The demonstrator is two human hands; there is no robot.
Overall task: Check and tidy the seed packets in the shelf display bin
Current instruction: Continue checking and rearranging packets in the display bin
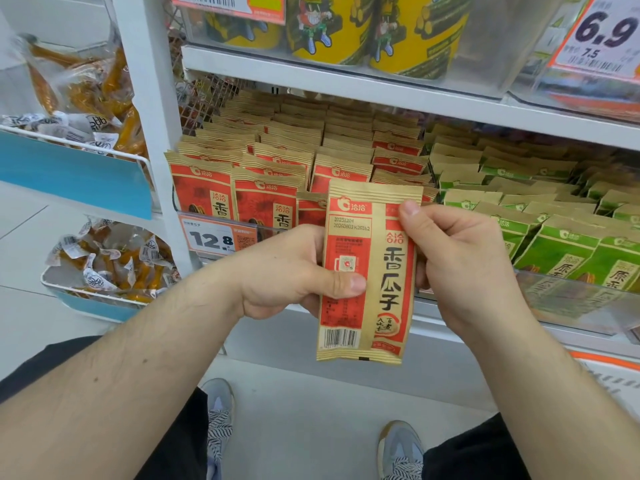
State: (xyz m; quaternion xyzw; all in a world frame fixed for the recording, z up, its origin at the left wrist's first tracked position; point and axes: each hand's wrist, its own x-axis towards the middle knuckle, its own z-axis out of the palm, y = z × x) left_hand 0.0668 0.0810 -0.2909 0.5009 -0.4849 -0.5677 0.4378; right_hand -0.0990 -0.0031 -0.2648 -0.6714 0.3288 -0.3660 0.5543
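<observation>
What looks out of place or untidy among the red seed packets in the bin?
One red packet is out of the bin, held upright in front of it by the left hand and right hand. In the red rows, the front of the third row shows a gap with one packet sitting low.

My white shelf (346,85) carries rows of red seed packets (266,202) standing upright on the left, green packets (568,244) beside them on the right. Its near edge bears a 12.8 price tag (216,239). Yellow tubs (329,26) stand on the shelf above.
</observation>
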